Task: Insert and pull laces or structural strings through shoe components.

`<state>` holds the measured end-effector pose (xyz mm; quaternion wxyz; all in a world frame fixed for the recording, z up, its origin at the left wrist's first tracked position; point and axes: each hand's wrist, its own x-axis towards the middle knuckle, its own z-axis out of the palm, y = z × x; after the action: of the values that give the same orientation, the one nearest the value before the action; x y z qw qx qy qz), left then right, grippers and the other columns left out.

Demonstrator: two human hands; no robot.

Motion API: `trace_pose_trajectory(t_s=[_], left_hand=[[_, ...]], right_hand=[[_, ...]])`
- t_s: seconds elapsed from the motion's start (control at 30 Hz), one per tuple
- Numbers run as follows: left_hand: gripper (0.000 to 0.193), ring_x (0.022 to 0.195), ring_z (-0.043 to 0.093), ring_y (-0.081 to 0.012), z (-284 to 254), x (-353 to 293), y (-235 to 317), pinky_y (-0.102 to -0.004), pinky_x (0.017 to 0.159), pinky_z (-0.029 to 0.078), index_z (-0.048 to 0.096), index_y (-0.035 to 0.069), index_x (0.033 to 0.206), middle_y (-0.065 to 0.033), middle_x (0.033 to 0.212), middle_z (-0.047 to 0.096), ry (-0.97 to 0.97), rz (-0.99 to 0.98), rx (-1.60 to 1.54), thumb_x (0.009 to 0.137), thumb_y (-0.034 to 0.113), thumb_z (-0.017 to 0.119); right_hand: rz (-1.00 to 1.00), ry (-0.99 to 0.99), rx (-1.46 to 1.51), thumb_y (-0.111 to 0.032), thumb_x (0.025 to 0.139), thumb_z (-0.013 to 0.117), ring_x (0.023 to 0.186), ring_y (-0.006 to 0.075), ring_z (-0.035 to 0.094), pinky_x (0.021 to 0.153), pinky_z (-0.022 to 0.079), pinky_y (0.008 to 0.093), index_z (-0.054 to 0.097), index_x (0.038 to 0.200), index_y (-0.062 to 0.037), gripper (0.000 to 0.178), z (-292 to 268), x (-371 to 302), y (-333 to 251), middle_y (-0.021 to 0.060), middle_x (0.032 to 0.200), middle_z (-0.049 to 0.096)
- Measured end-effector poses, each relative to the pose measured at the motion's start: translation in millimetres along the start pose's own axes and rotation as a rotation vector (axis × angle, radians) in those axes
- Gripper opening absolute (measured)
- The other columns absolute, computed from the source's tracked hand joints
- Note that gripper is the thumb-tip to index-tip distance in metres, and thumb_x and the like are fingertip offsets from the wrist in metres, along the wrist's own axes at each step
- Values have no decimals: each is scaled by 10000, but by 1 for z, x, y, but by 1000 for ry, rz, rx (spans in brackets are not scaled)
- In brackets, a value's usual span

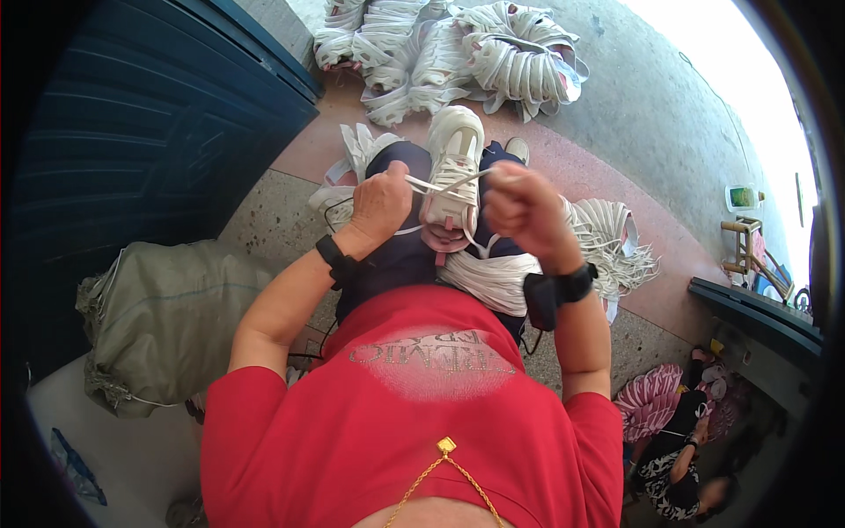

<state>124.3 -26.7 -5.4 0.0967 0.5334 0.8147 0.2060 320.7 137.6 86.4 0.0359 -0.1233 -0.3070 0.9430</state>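
Note:
A white and beige sneaker (458, 141) rests between my knees, toe pointing away from me, with its pink-lined opening nearest my body. White shoelaces (451, 187) run from its upper eyelets and cross above the tongue. My left hand (384, 201) is closed in a pinch on one lace end, to the left of the shoe. On the right, my right hand (531, 211) grips the other lace end, its fingers slightly blurred. Both ends are stretched taut. A bundle of loose white laces (493, 280) lies across my lap below the shoe.
Piles of white shoe uppers (440, 57) lie on the floor ahead, with more uppers (607, 233) at right. A dark blue door (158, 132) and a greenish sack (180, 317) stand left. A small wooden stool (744, 246) is far right. Another person (673, 466) works at lower right beside pink uppers.

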Motion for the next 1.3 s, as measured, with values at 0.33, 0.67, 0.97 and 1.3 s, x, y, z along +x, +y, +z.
trace_pose_trajectory(t_s=[0.33, 0.67, 0.97, 1.3], left_hand=[[304, 993, 667, -178, -53, 94, 71, -283, 927, 494, 737, 38, 1135, -57, 1060, 735, -1172, 218, -837, 890, 219, 729], [457, 953, 655, -123, -57, 85, 65, -265, 888, 510, 605, -28, 1290, -61, 1006, 711, -1104, 166, -1084, 895, 179, 703], [268, 1016, 656, -200, -62, 83, 45, -351, 966, 510, 651, -11, 1094, -104, 1064, 684, -797, 32, -1580, 1027, 240, 588], [211, 734, 445, -124, -122, 76, 3, -294, 739, 424, 594, 27, 1037, 14, 776, 457, -405, -197, -1845, 1064, 223, 522]], right_hand=[[-330, -170, 181, -228, 981, 453, 492, 64, 260, 442, 212, 237, 363, 801, -120, 228, 69, -22, -67, -57, 596, 305], [-224, -171, -32, -205, 946, 510, 589, 87, 316, 512, 267, 248, 405, 760, -80, 247, 60, -9, -73, -25, 651, 352], [-521, 207, -325, -182, 957, 497, 778, 138, 471, 769, 408, 302, 509, 813, -60, 189, 43, -13, -76, 30, 797, 488], [-277, 380, -802, -214, 1036, 508, 758, 131, 552, 733, 481, 288, 600, 1049, 8, 240, -38, -43, -34, 8, 816, 556]])
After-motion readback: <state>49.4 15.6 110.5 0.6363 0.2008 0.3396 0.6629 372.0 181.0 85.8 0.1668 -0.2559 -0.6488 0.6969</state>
